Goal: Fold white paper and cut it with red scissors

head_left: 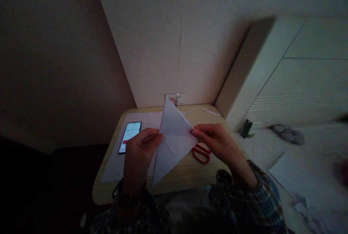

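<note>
White folded paper (174, 136) | pinched between left hand (140, 150) | right hand (216, 141)

Small light-wood table (187, 176), rounded corners, is set against a wall. A phone (129, 137) is laid face up on it, screen lit. A white sheet (116, 165) is spread under the phone and nearer than it. Red scissors (201, 153) are laid well right of the phone. A thin paper strip (210, 112) is seen right of and beyond the phone.
</note>
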The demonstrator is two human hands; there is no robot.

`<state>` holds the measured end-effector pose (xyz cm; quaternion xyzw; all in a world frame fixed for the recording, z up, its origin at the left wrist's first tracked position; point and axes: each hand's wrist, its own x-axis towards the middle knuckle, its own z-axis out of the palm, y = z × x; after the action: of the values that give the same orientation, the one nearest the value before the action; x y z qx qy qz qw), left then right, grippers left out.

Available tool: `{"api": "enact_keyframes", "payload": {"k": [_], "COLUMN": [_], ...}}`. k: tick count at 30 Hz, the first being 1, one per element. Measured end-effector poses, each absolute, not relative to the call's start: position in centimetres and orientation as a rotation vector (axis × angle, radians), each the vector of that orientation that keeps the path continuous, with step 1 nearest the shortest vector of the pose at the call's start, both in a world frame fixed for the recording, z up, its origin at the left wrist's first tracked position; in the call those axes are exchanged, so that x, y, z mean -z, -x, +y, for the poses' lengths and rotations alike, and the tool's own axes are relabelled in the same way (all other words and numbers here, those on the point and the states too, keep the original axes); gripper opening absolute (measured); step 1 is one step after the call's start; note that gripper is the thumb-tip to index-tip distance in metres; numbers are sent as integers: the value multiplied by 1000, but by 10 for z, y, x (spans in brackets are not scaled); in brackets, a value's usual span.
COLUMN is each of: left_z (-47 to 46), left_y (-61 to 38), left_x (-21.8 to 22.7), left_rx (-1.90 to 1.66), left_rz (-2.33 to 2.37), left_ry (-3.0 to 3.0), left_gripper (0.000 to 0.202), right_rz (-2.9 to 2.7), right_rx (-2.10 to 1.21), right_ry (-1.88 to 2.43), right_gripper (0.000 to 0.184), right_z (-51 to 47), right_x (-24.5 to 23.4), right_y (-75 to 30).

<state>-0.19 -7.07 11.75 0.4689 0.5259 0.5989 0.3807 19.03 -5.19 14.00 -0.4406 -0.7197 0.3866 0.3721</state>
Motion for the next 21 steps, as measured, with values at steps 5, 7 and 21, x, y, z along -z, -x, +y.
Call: {"api": "enact_keyframes", "payload": {"k": [5, 7, 21], "left_z": [-68, -67, -66], "left_y": [0, -2, 9], "left_x": [-117, -115, -109], "left_rx": [-1582, -1564, -1569], "left_rz": [1332, 1308, 1417], "left_ry": [-1170, -1146, -1472], "left_gripper": [7, 8, 44], "right_rz": [-1731, -1669, -1985], "right_rx": [-1035, -1025, -385], "right_ry": [1164, 1182, 1400], "right_gripper": [28, 26, 20], "right_z": [-53, -53, -43], "right_x": [-138, -137, -140], "right_y": [-191, -192, -202]}}
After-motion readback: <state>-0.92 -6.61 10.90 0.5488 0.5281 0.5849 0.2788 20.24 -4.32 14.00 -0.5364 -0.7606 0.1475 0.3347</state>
